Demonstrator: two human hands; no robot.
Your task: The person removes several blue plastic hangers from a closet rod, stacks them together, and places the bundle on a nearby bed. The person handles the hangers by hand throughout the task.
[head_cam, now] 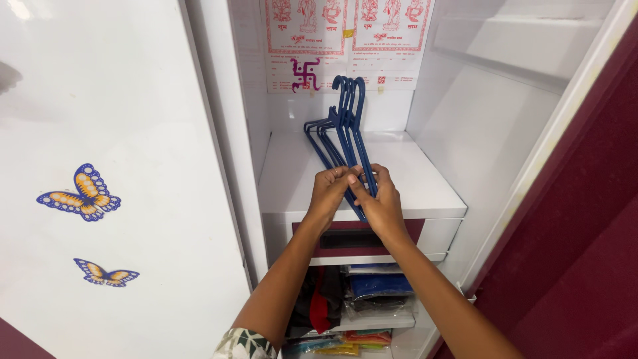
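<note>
Head view looks down into an open white wardrobe, and I see both of my hands closed together on a bunch of blue plastic hangers [342, 126]. My left hand [329, 193] grips the near, lower end of the bunch from the left, fingers curled tight round the bars; my right hand [379, 199] meets it from the right, thumb and fingers pinched on the same bars, so the two hands touch each other. Neither is nearer than the other: both sit at the same spot on the bunch.

From that grip the hangers run up and away toward the far wall, tilted a little to the left, with the hooks at the far, upper end, all curling the same way. Their shoulder bars fan out to the left of the stems. I cannot tell whether they rest on anything or are carried wholly by the hands.

Below them lies a bare white shelf [412, 173], the top of a locker box with a maroon front [352, 239]. Printed paper sheets [345, 40] are stuck on the far wall. Folded clothes and packets [372, 292] fill the lower shelves near me. A white door with butterfly stickers [80, 196] stands at left, and a maroon door [585, 252] at right.
</note>
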